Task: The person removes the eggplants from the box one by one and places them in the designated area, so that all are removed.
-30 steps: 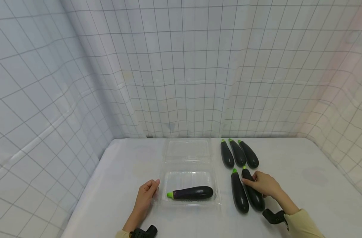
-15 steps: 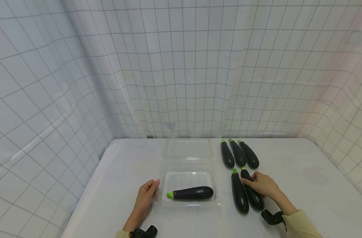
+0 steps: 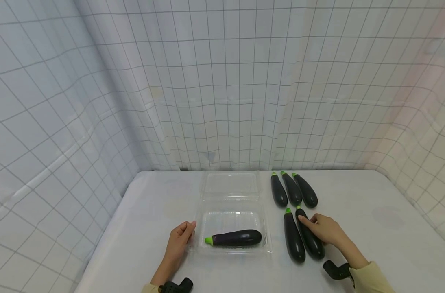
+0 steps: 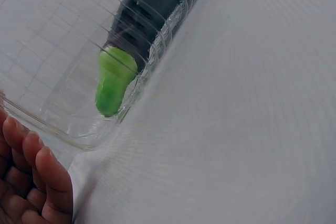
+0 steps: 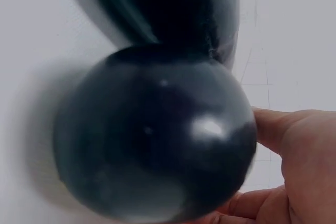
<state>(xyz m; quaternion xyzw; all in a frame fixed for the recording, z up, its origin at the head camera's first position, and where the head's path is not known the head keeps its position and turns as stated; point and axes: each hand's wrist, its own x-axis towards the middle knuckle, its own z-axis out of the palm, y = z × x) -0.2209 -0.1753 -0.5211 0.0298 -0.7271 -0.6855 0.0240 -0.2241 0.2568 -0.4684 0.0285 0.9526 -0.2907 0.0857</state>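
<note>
A clear hinged plastic container point(image 3: 265, 228) lies with its lid folded back, and one dark eggplant point(image 3: 237, 238) with a green stem lies across its front part. My left hand point(image 3: 181, 238) holds the container's left edge, fingers curled; in the left wrist view those fingers point(image 4: 55, 177) sit right by the clear rim. To the right, my right hand point(image 3: 326, 230) grips an eggplant point(image 3: 310, 240), thumb across its top side and fingers on the far flank. Another eggplant point(image 3: 294, 238) lies alongside. In the right wrist view the gripped eggplant's rounded end point(image 5: 157, 135) hides most of the fingers.
Behind the gripped one, three more eggplants point(image 3: 293, 189) lie side by side near the table's back edge. The container's lid point(image 3: 230, 185) lies flat toward the back. A white gridded curtain point(image 3: 222, 101) surrounds the white table point(image 3: 369, 211) on three sides.
My right hand's thumb has shifted slightly on the eggplant, which has moved a little left toward its neighbour. My left hand and the container have stayed in place.
</note>
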